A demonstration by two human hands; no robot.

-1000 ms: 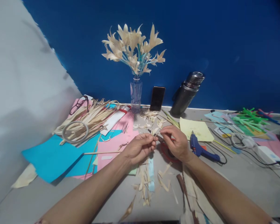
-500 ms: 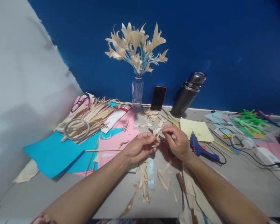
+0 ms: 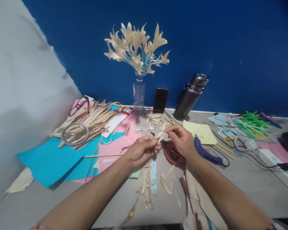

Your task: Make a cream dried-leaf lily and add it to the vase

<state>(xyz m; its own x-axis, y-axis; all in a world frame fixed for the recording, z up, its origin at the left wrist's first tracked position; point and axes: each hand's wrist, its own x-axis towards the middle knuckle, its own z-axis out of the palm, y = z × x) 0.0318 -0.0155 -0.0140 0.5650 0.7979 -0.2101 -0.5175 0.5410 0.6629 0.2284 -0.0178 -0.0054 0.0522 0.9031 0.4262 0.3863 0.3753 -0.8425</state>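
My left hand [image 3: 143,150] is closed in a pinch on the base of a small cream husk flower [image 3: 160,137]. From the right, the fingertips of my right hand [image 3: 182,140] pinch at the upper edge of one of its petals. Red-handled scissors [image 3: 171,157] lie on the table just below and between the hands, partly covered by my right wrist. Dry husk scraps [image 3: 147,188] and a pale blue paper strip [image 3: 154,179] are scattered nearer to me. Loose cut petals [image 3: 152,118] lie behind the hands.
A clear bottle [image 3: 139,99] with husk flowers [image 3: 136,44], a phone [image 3: 161,100] and a dark thermos [image 3: 190,97] stand by the blue wall. To the right lies a blue glue gun [image 3: 207,155] with its cord. Blue paper [image 3: 50,159] and husk strips [image 3: 98,118] lie left.
My hands have parted slightly, and the flower's petals show more between them. More of the red scissors is uncovered. The whole view has shifted a little.
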